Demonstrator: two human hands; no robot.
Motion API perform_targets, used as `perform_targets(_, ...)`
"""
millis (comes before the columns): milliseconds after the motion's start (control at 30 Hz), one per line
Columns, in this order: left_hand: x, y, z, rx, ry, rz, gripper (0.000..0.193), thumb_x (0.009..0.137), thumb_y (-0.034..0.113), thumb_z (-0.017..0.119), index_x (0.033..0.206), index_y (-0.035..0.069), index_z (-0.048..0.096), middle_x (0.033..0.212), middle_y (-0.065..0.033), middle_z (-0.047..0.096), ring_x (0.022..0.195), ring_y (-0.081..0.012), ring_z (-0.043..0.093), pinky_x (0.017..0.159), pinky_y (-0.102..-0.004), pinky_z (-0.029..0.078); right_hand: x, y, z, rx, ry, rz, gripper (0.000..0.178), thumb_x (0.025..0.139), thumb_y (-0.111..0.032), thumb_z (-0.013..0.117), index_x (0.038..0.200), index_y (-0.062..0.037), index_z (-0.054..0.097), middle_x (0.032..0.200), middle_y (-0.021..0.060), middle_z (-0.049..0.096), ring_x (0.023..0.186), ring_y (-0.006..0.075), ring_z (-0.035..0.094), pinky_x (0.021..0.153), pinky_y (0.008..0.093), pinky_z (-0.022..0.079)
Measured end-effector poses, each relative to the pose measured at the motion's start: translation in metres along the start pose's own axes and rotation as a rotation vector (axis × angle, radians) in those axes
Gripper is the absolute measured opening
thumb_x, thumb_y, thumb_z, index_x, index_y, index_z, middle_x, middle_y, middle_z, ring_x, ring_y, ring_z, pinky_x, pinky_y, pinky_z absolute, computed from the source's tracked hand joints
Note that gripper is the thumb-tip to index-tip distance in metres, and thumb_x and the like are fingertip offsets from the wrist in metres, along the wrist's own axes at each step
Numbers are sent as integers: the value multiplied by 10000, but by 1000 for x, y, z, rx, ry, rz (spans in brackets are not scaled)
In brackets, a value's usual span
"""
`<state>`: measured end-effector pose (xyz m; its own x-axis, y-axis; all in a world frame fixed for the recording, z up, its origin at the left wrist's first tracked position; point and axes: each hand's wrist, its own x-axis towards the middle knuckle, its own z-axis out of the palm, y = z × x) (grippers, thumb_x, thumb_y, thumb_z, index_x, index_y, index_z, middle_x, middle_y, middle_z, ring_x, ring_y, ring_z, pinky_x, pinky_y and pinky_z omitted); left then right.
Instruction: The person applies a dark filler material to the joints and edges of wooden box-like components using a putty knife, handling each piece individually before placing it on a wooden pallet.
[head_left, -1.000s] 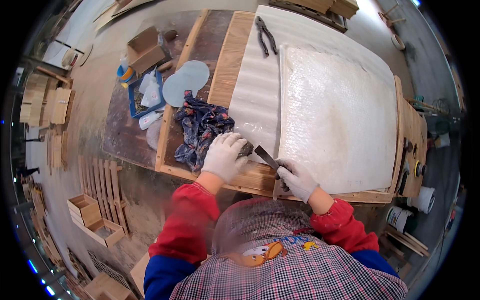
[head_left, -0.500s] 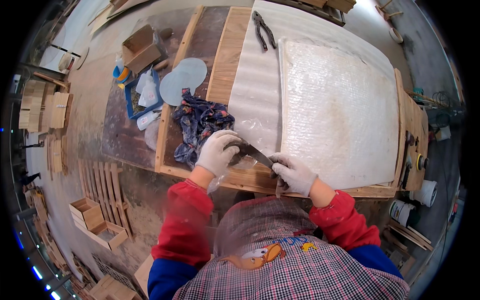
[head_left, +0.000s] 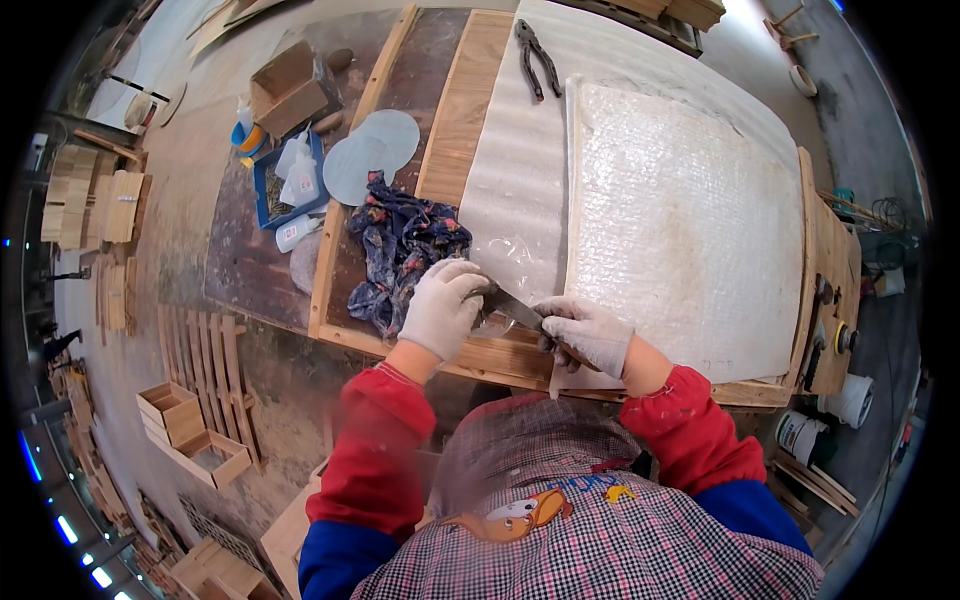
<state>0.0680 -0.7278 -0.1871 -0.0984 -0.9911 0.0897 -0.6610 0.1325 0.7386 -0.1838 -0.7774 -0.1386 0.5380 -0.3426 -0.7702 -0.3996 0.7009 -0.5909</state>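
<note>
Both my hands wear whitish gloves and are closed on a dark, flat metal blade [head_left: 517,311] above the near wooden edge of the table. My left hand [head_left: 443,308] grips its left end. My right hand [head_left: 588,333] closes round its other end, where a brownish, handle-like part shows below the fingers. The blade's exact kind is partly hidden by the gloves. Clear crumpled plastic film [head_left: 515,258] lies just beyond the blade. Beside my left hand is a bunched navy patterned cloth [head_left: 405,245]. A whitish wrapped slab [head_left: 690,220] lies beyond my right hand.
Pliers [head_left: 537,62] rest on white foam sheeting [head_left: 515,150] at the far side. Left of it are pale round discs [head_left: 372,158], a blue tray [head_left: 268,205] with bottles and an open cardboard box [head_left: 290,88]. Wooden boxes [head_left: 185,425] and a slatted pallet [head_left: 210,370] stand lower left.
My right hand has turned slightly, and the brownish part under its fingers now shows. Both hands stay on the blade. The whole view has shifted a little.
</note>
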Motion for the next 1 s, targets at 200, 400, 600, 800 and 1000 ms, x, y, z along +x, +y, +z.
perform_targets(200, -5, 1, 8, 98, 51, 48, 205, 792, 69, 708, 993, 69, 746, 1147, -106, 681, 1181, -351, 593, 1046, -467, 476, -7, 10, 3, -234, 104, -202, 368, 1008, -146, 501, 1327, -1, 613, 911, 85, 657, 798, 172, 646, 722, 333, 557)
perform_targets(400, -6, 3, 12, 131, 78, 52, 194, 801, 85, 701, 989, 74, 748, 1147, -106, 681, 1182, -352, 593, 1054, -475, 470, 2, 20, 0, -689, 307, -560, 371, 982, -178, 536, 1299, -6, 624, 1057, 222, 708, 974, 375, 694, 865, 432, 541)
perform_targets(600, -6, 5, 11, 139, 87, 54, 189, 801, 81, 695, 982, 68, 747, 1148, -113, 681, 1181, -356, 592, 1054, -477, 469, 6, 3, -18, -726, 136, -491, 370, 998, -192, 547, 1321, -30, 626, 970, 149, 710, 855, 287, 690, 769, 378, 545)
perform_targets(800, -25, 20, 1, 143, 115, -43, 435, 788, 86, 707, 1220, 48, 673, 1331, -169, 603, 1291, -398, 532, 1106, -489, 439, -2, -14, -24, 22, -263, -210, 405, 1031, -209, 572, 1396, -32, 578, 905, 26, 638, 736, 116, 600, 646, 269, 513)
perform_targets(1000, -147, 69, -9, 246, 417, -293, 583, 807, 130, 730, 1350, -16, 575, 1385, -236, 573, 1318, -420, 532, 1137, -479, 430, -4, -32, 11, 19, -397, -323, 421, 1014, -184, 593, 1395, -8, 560, 967, 100, 687, 755, 170, 646, 653, 297, 536)
